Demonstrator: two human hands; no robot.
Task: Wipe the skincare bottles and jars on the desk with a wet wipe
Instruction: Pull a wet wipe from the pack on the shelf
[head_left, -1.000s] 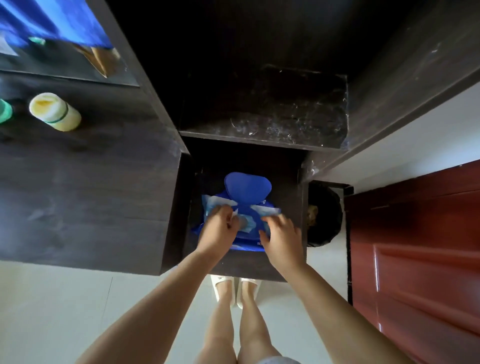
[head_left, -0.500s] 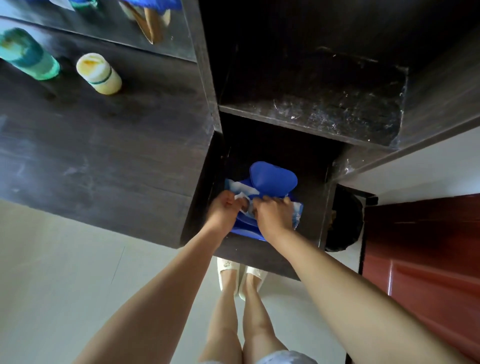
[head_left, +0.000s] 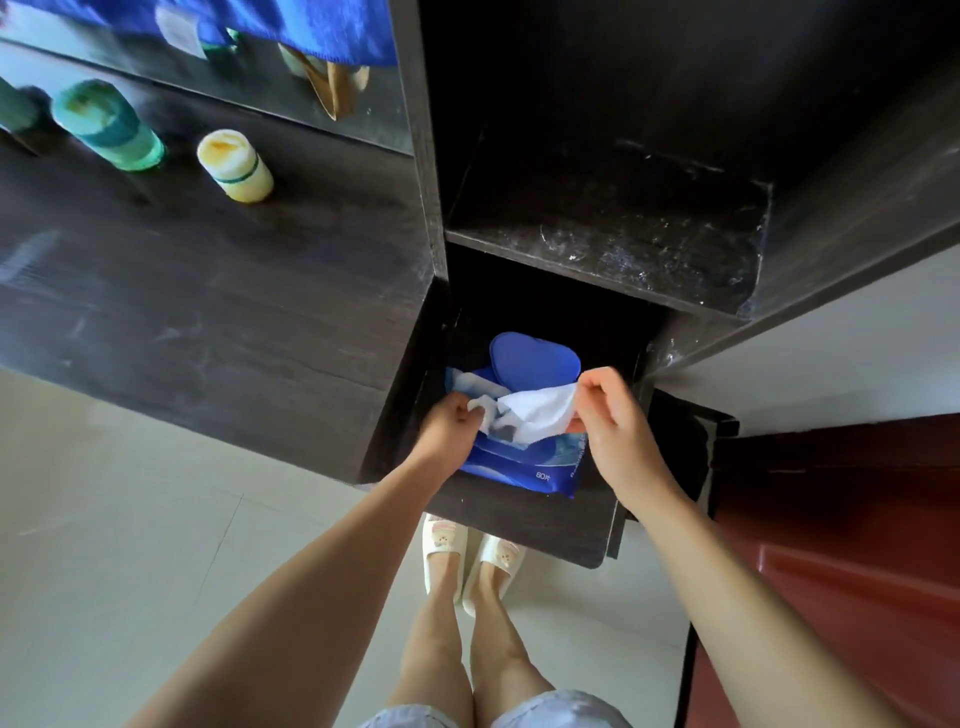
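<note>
On the dark desk (head_left: 208, 312), a green bottle (head_left: 111, 127) and a yellow jar (head_left: 236, 166) are standing blurred (a third bottle is getting cut off at the left edge). In the lower shelf, the blue wipe pack (head_left: 524, 462) is lying open; both hands, left hand (head_left: 449, 423) and right hand (head_left: 618, 421), are pinching the white wet wipe (head_left: 535, 410) stretched between them.

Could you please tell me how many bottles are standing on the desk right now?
3 visible: a yellow bottle, a green bottle left of it, and a third, cut off at the left edge. More may lie outside the frame.
</note>
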